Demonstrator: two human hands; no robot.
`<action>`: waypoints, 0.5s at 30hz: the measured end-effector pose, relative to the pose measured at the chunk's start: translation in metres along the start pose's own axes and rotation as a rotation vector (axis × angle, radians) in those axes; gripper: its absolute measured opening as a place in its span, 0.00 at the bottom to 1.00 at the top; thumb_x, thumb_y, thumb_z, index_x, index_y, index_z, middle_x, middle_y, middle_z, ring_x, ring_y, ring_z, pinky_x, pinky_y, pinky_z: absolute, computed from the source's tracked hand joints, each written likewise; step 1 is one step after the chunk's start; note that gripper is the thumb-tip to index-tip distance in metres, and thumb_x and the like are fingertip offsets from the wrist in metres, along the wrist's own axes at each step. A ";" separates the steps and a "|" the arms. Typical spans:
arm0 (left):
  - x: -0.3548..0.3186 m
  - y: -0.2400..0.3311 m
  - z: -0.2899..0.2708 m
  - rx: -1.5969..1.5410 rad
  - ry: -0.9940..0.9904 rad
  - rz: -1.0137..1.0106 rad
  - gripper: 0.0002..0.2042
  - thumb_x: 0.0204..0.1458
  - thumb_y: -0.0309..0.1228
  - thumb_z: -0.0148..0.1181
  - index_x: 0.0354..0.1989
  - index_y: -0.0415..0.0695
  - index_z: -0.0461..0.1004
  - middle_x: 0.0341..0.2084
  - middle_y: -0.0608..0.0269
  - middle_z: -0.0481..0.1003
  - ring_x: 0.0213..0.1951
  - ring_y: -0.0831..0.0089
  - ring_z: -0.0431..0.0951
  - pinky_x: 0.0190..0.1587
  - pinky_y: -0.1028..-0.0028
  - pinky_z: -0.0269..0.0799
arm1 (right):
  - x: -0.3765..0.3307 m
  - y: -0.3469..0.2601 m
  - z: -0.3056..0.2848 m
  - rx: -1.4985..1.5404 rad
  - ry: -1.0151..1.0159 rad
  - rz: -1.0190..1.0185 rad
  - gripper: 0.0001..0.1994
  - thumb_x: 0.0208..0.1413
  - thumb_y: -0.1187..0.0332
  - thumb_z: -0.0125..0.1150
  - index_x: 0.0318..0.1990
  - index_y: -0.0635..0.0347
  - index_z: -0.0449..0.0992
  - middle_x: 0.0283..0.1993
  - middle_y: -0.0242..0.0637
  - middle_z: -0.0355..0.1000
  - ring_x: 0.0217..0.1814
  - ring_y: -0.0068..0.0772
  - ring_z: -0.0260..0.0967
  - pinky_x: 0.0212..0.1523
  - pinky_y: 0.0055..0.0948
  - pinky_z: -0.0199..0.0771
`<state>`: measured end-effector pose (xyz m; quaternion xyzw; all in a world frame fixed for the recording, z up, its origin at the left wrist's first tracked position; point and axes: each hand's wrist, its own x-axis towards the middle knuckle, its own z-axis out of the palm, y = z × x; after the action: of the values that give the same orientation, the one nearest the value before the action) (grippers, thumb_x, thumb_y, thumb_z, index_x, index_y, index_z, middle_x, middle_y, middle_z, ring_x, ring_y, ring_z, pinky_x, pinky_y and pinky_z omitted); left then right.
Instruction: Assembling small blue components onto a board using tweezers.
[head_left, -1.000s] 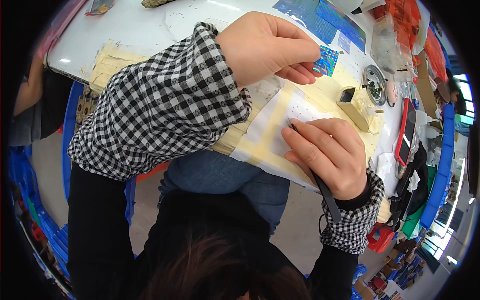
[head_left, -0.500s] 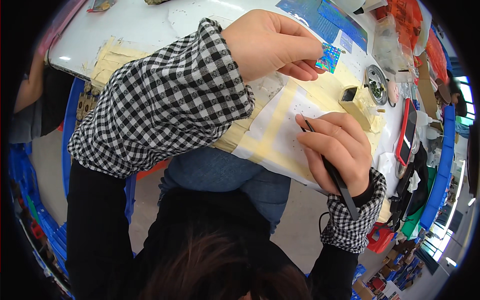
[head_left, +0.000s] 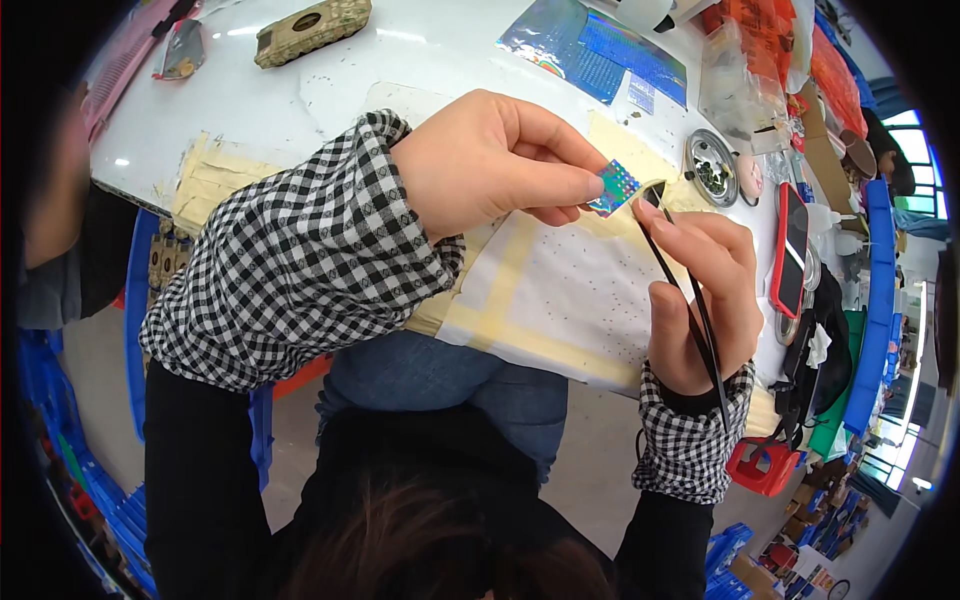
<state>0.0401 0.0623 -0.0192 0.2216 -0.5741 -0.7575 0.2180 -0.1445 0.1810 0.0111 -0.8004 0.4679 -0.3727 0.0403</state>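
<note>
My left hand [head_left: 500, 165] pinches a small shiny holographic square [head_left: 618, 184] between thumb and fingertips, above the table. Close to its right side is my right hand [head_left: 705, 285], which holds black tweezers [head_left: 690, 305]. The tweezers lie across the palm, their rear end pointing down toward the cuff. Their upper end comes close to the holographic square; I cannot tell whether they touch. Below both hands lies a white paper sheet [head_left: 560, 290] dotted with many tiny dark specks and edged with cream masking tape [head_left: 500, 265].
A camouflage model hull [head_left: 312, 32] lies at the far left. Blue holographic sheets [head_left: 600, 55] lie at the back. To the right are a round tin [head_left: 712, 168] with small dark green bits, a red-cased phone [head_left: 790, 250] and clear plastic packaging [head_left: 742, 90]. Another person's arm [head_left: 55, 190] shows at far left.
The holographic square and my right hand's tweezers have come close together. My right hand has lifted from over the paper and turned, and the view has shifted.
</note>
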 end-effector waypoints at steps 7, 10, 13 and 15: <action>-0.001 0.002 0.003 -0.020 -0.031 -0.050 0.10 0.51 0.30 0.60 0.37 0.37 0.73 0.28 0.61 0.77 0.29 0.79 0.77 0.35 0.81 0.74 | -0.003 0.004 0.006 0.044 0.042 0.074 0.18 0.45 0.71 0.66 0.46 0.64 0.74 0.40 0.42 0.72 0.43 0.37 0.67 0.44 0.29 0.69; -0.001 0.003 0.003 -0.022 -0.050 -0.050 0.10 0.51 0.30 0.60 0.37 0.37 0.73 0.28 0.61 0.77 0.29 0.79 0.77 0.35 0.81 0.74 | -0.004 0.006 0.009 0.074 0.054 0.100 0.18 0.45 0.71 0.66 0.46 0.64 0.74 0.40 0.42 0.71 0.42 0.36 0.67 0.44 0.28 0.68; -0.002 0.003 0.003 -0.025 -0.048 -0.031 0.10 0.51 0.30 0.60 0.37 0.37 0.73 0.28 0.61 0.77 0.29 0.79 0.77 0.35 0.81 0.74 | -0.003 0.005 0.010 0.071 0.061 0.115 0.17 0.46 0.71 0.66 0.45 0.64 0.74 0.39 0.42 0.72 0.42 0.37 0.68 0.44 0.28 0.68; -0.001 0.002 0.003 -0.028 -0.050 -0.017 0.09 0.51 0.30 0.60 0.37 0.37 0.73 0.27 0.61 0.77 0.29 0.79 0.77 0.35 0.81 0.74 | -0.004 0.005 0.010 0.069 0.066 0.119 0.17 0.46 0.71 0.65 0.45 0.64 0.74 0.39 0.42 0.72 0.42 0.37 0.68 0.44 0.28 0.68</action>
<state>0.0397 0.0649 -0.0161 0.2043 -0.5670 -0.7725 0.1999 -0.1431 0.1779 -0.0005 -0.7564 0.5028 -0.4118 0.0743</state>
